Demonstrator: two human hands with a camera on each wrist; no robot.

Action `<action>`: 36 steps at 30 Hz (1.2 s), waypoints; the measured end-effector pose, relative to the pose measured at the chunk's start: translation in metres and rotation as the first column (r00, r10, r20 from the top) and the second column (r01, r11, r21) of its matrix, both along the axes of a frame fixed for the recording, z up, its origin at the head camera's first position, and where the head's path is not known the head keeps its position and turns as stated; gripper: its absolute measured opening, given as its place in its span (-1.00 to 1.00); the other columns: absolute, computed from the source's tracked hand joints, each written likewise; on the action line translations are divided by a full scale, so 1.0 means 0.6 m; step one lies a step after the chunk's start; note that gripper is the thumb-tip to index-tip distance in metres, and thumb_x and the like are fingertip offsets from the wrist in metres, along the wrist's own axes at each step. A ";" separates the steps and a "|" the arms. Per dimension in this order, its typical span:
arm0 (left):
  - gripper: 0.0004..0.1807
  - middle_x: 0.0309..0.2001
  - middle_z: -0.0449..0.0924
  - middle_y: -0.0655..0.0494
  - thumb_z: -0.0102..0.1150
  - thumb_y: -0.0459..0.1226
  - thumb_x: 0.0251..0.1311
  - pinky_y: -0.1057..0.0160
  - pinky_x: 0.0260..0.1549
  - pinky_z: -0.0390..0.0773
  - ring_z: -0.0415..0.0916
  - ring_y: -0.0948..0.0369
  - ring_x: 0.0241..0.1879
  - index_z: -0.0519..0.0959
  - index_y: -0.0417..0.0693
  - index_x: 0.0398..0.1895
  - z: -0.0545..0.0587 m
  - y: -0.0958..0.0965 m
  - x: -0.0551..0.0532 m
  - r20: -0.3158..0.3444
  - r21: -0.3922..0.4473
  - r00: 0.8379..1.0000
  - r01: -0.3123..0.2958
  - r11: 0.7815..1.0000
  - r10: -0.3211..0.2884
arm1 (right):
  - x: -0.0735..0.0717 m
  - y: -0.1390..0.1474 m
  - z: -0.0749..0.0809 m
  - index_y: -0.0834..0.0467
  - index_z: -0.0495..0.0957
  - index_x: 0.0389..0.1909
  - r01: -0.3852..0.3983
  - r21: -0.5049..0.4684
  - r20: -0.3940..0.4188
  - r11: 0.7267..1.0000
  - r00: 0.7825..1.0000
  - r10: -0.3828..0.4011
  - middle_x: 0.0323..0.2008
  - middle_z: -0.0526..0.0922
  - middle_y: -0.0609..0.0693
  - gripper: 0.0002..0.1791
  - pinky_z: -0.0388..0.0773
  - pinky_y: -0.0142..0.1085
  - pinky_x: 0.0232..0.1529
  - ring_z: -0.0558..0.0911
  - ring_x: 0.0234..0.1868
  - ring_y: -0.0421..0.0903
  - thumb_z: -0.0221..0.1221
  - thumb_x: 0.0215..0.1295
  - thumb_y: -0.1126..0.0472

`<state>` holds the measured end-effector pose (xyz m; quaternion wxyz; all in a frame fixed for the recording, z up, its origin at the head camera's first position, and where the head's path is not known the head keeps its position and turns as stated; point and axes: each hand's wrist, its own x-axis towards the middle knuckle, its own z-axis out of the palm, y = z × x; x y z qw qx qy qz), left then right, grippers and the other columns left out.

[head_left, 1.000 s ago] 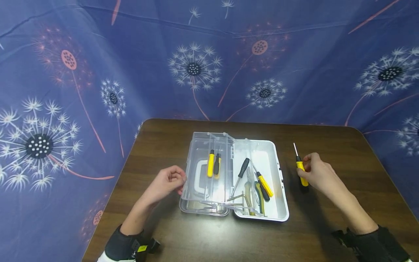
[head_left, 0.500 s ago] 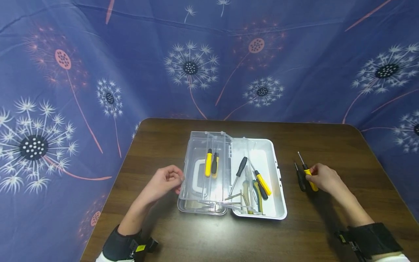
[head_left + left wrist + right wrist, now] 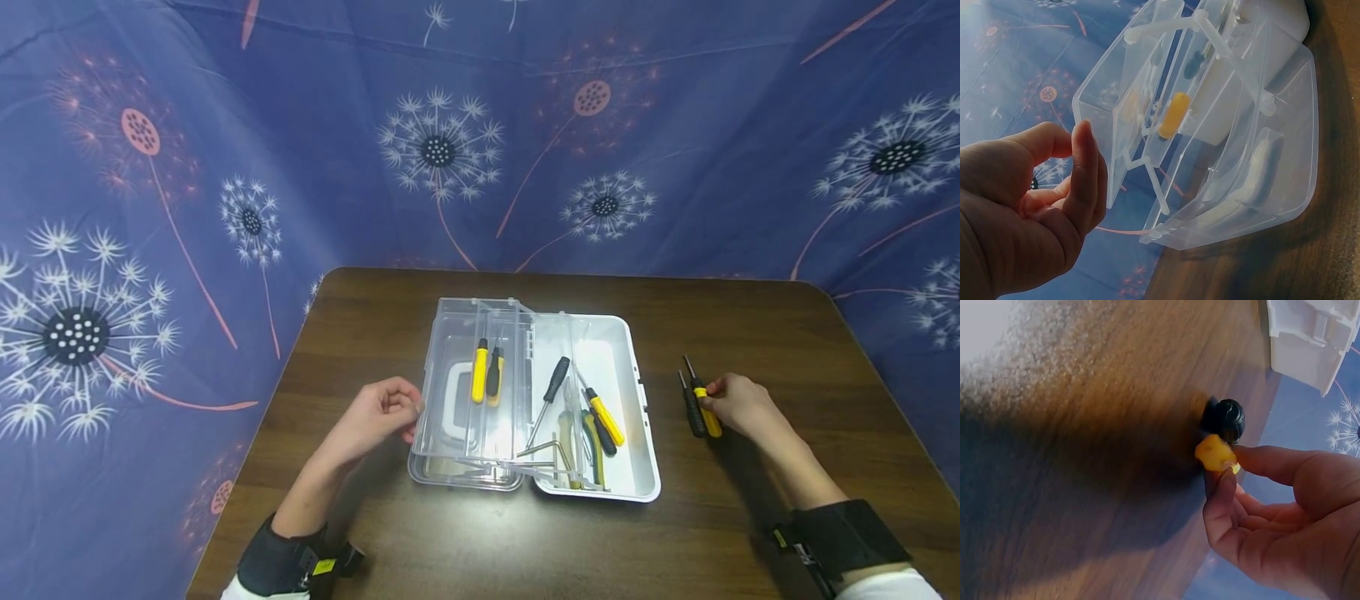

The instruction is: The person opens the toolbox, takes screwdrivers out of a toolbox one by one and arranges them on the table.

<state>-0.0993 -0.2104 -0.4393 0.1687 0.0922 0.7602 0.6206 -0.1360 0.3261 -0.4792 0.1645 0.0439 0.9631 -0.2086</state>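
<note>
On the right of the table, my right hand (image 3: 744, 406) pinches the yellow-and-black handle of a screwdriver (image 3: 708, 413) between thumb and fingers. Its shaft points away from me. Right beside it lies a black-handled screwdriver (image 3: 693, 414); in the right wrist view the yellow handle end (image 3: 1215, 455) is close to the black one (image 3: 1231, 420). My left hand (image 3: 381, 414) has curled fingers at the left edge of the toolbox's clear raised tray (image 3: 438, 392), thumb and finger pinching its rim (image 3: 1079, 106).
The opened toolbox has a white base (image 3: 637, 467) with screwdrivers, green-handled pliers (image 3: 592, 450) and hex keys (image 3: 557, 450). Its clear tray holds a yellow-handled screwdriver (image 3: 479, 375) and a black-and-yellow one (image 3: 493, 373). A dandelion-patterned cloth (image 3: 360, 217) hangs behind the table.
My right hand has brought the yellow screwdriver nearer and down beside the black-handled one, which was hidden at first. My left hand has stayed at the tray edge.
</note>
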 end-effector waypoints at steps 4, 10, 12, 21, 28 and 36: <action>-0.83 -0.51 0.52 -0.02 0.07 -0.48 0.19 0.21 -0.53 0.70 0.53 0.24 -0.59 0.46 -0.47 -0.19 0.000 -0.001 -0.001 0.001 0.001 1.000 0.003 1.000 -0.003 | 0.000 -0.002 -0.002 0.50 0.50 -0.19 -0.013 -0.004 -0.016 1.000 1.000 0.013 -0.34 0.64 0.34 -0.62 0.52 -0.07 -0.41 0.56 -0.39 0.09 0.16 0.23 0.19; -0.83 -0.52 0.52 -0.01 0.06 -0.48 0.19 0.12 -0.52 0.71 0.53 0.24 -0.58 0.46 -0.46 -0.19 0.001 -0.001 -0.003 0.000 -0.006 1.000 0.000 1.000 0.000 | 0.003 -0.006 -0.005 0.47 0.48 -0.20 -0.023 -0.021 -0.061 1.000 0.998 0.021 -0.33 0.63 0.34 -0.63 0.52 -0.11 -0.44 0.56 -0.41 0.08 0.15 0.24 0.18; -0.83 -0.52 0.52 -0.02 0.06 -0.48 0.19 0.21 -0.54 0.70 0.53 0.24 -0.59 0.46 -0.47 -0.20 0.000 -0.001 -0.004 0.002 0.003 1.000 -0.002 1.000 0.002 | 0.002 -0.007 -0.006 0.46 0.48 -0.20 -0.020 -0.018 -0.076 1.000 0.997 0.019 -0.32 0.63 0.36 -0.63 0.50 -0.10 -0.43 0.55 -0.39 0.10 0.15 0.25 0.17; -0.82 -0.51 0.52 0.00 0.06 -0.48 0.20 0.19 -0.55 0.71 0.55 0.24 -0.58 0.46 -0.48 -0.18 -0.005 -0.002 -0.004 0.012 0.013 1.000 0.001 1.000 -0.001 | 0.003 -0.008 -0.004 0.44 0.49 -0.22 -0.026 -0.004 -0.119 1.000 0.993 0.025 -0.35 0.64 0.34 -0.63 0.46 -0.07 -0.43 0.55 -0.38 0.13 0.16 0.25 0.14; -0.82 -0.51 0.52 -0.01 0.07 -0.48 0.21 0.29 -0.57 0.68 0.54 0.24 -0.58 0.45 -0.48 -0.18 -0.006 -0.002 -0.005 0.006 0.024 1.000 0.005 1.000 -0.005 | 0.005 -0.014 -0.001 0.45 0.47 -0.19 -0.023 0.006 -0.114 1.000 0.993 0.023 -0.36 0.62 0.32 -0.54 0.48 -0.17 -0.50 0.54 -0.43 0.05 0.11 0.31 0.04; -0.82 -0.51 0.52 -0.01 0.07 -0.46 0.21 0.14 -0.54 0.71 0.54 0.23 -0.59 0.46 -0.46 -0.18 -0.006 -0.003 -0.005 0.009 0.000 1.000 0.005 1.000 -0.005 | 0.004 -0.036 -0.005 0.58 0.30 0.02 0.035 0.037 -0.072 0.999 0.997 -0.032 -0.28 0.53 0.44 -0.08 0.54 -0.13 -0.53 0.52 -0.40 0.13 0.11 0.23 -0.30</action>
